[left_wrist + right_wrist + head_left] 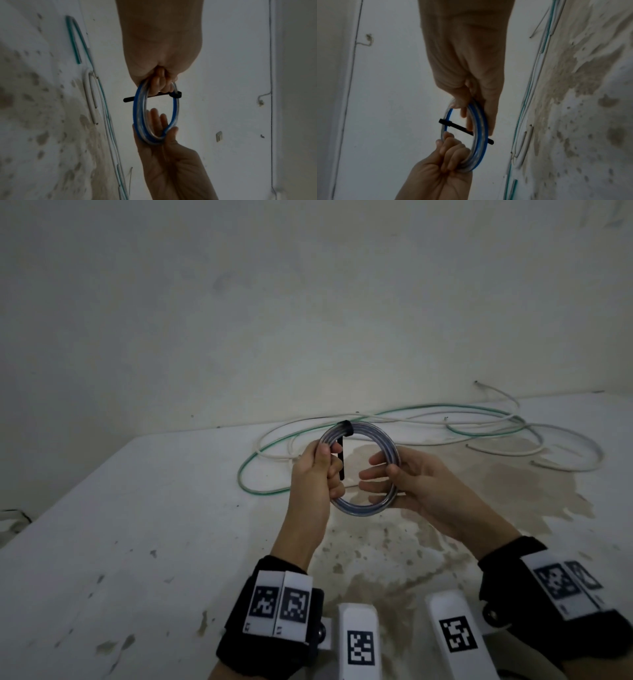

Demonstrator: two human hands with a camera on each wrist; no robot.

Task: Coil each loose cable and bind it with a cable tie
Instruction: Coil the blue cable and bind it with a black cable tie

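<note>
With the left hand and right hand each gripping the tied blue-and-clear cable coil (black cable tie fastened), this binding appears complete; next, coil the loose green and white cables on the far tabletop.

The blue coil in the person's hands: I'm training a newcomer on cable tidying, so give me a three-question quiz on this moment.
1. True or false: the black cable tie is already looped round the blue coil.
2. Which hand grips the coil in a closed fist? A) left hand B) right hand C) neither
3. Fill in: the cables lying loose on the table behind the hands are white and ____.

Key
1. True; its tail sticks out across the ring.
2. A; the right hand only pinches the opposite side with thumb and straight fingers.
3. Green: the green cable lies tangled with the white cable.
</note>
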